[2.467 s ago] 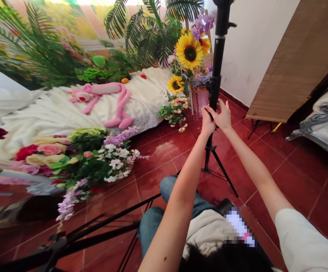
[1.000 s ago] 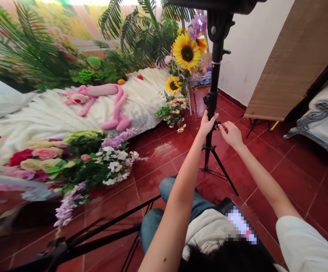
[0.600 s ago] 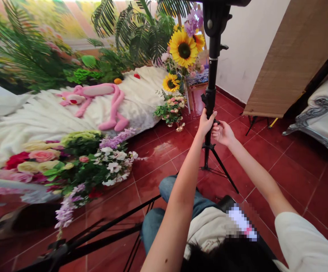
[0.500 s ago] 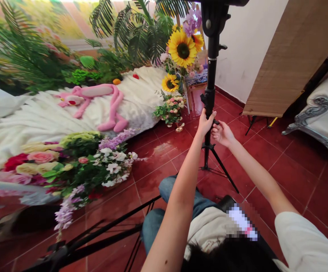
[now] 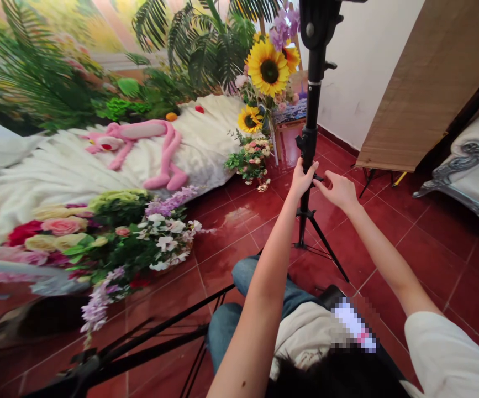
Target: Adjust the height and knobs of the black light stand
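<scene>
A black tripod stand (image 5: 314, 102) rises upright from the red tiled floor, its legs spread at the bottom. My left hand (image 5: 303, 176) is wrapped round its pole, just below a clamp collar (image 5: 305, 142). On the right side of the pole, my right hand (image 5: 337, 189) has its thumb and fingertips at a small black knob (image 5: 317, 181); its fingers are bent, with a gap between thumb and fingers. Whether the fingertips touch the knob is hard to tell.
Below my arms sits a person in jeans (image 5: 225, 331). Black stand legs (image 5: 152, 337) cross the lower left. Flowers (image 5: 140, 237) and a pink plush toy (image 5: 167, 149) on white cloth (image 5: 210, 132) lie left; a silver-trimmed sofa (image 5: 475, 160) stands right.
My right hand has lifted and turned, its fingers uncurling from near the knob. My left hand keeps its hold, and the pole has shifted slightly to the right in view.
</scene>
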